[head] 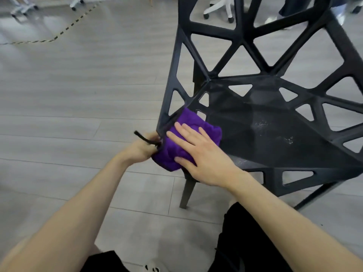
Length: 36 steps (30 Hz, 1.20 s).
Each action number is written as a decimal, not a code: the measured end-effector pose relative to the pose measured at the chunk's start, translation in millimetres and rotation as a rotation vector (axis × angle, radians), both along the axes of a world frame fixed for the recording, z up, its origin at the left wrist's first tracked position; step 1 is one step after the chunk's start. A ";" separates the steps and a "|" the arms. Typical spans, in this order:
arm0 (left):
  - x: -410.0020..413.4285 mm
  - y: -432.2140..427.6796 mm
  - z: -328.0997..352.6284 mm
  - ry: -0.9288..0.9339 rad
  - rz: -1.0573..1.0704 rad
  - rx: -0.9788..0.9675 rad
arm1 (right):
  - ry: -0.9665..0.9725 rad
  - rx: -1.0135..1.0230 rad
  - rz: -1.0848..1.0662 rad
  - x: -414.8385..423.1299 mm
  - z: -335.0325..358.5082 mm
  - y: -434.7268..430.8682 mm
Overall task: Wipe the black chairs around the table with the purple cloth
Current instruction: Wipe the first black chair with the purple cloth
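The right hand (198,152) lies flat, fingers straight and spread, pressing the purple cloth (204,128) down onto the seat of the black chair (245,114). A flat palm like this puts broad, even pressure on the fabric, which suits a sweeping wipe better than a pinch would. The left hand (143,148), just left of centre in the frame, is curled closed at the chair's near-left corner, and a thin black strip (140,136) pokes out of its grip. The hand is blurred, so what the strip is cannot be told, nor whether the fingers also catch the cloth's edge. Its position at the corner looks meant to brace the chair against the push of the wiping hand.

The cloth sits bunched at the seat's near-left corner, partly hanging over the front edge. To its right the seat shows pale specks (262,124), so most of the surface probably remains to be wiped, along with the open triangular backrest in the upper right. The chair stands on a grey plank floor (59,95), and white office-chair bases (218,8) show along the top edge.
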State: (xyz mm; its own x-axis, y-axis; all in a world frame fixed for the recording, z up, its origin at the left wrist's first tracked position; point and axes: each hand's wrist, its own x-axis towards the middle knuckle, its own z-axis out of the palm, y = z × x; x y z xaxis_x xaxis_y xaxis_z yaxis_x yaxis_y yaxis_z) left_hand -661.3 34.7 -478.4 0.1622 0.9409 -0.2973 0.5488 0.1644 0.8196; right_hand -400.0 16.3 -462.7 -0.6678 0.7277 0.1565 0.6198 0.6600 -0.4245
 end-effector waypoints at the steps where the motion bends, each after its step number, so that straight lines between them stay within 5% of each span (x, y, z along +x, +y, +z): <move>1: -1.0 0.9 -7.5 -0.041 0.023 0.037 | -0.033 0.045 -0.008 15.8 -5.9 -9.8; 7: -9.6 4.1 21.5 -0.486 0.401 0.040 | -0.087 0.088 -0.156 -34.9 -5.4 12.0; 13: -10.4 21.0 64.1 0.047 0.189 0.201 | -0.085 0.112 -0.227 -29.9 -14.6 -1.5; 16: -16.0 29.8 62.0 0.165 0.125 0.215 | -0.108 0.198 -0.278 -16.3 -22.1 -24.4; 22: -24.1 39.7 66.7 0.145 0.153 0.170 | -0.046 0.180 -0.218 -82.7 -8.1 13.5; 30: -26.4 42.8 67.1 0.159 0.107 0.161 | -0.157 0.277 -0.208 -20.6 -25.0 -33.2; 36: -30.5 40.1 63.7 0.037 0.088 0.148 | 0.107 -0.027 -0.402 -86.9 -5.5 36.2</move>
